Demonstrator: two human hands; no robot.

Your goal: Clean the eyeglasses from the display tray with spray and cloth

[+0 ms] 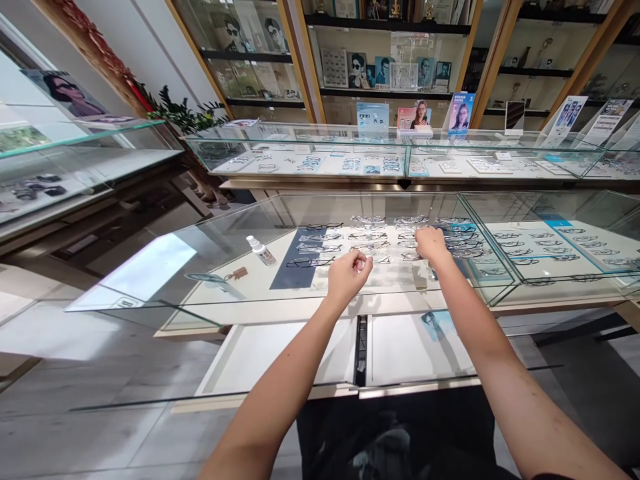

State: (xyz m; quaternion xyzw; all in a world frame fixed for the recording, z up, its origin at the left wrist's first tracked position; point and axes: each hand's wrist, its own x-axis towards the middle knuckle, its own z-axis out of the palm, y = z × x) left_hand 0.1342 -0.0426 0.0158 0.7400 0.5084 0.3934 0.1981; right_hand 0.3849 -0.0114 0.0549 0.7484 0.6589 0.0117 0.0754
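Note:
My left hand [349, 275] is over the front of the glass display case, its fingers loosely curled toward the thumb and nothing visible in them. Just beyond its fingertips lies a pair of eyeglasses [381, 259]. My right hand [431, 243] reaches further in, closed and bent downward among the rows of frames. Its fingertips are hidden, so I cannot tell what they grip. Clear-rimmed eyeglasses [413, 221] lie behind it, and more frames [463, 230] lie to its right. Dark-rimmed eyeglasses [311, 263] rest on a navy mat [291, 279] left of my left hand.
A white spray bottle [261, 251], a brown tag [237, 273] and a mirror-like plate [214, 283] are at left. Two white drawers [280, 347] stand pulled out below the case. A second glass counter [310, 140] with advertising cards runs behind, before shelves [385, 93].

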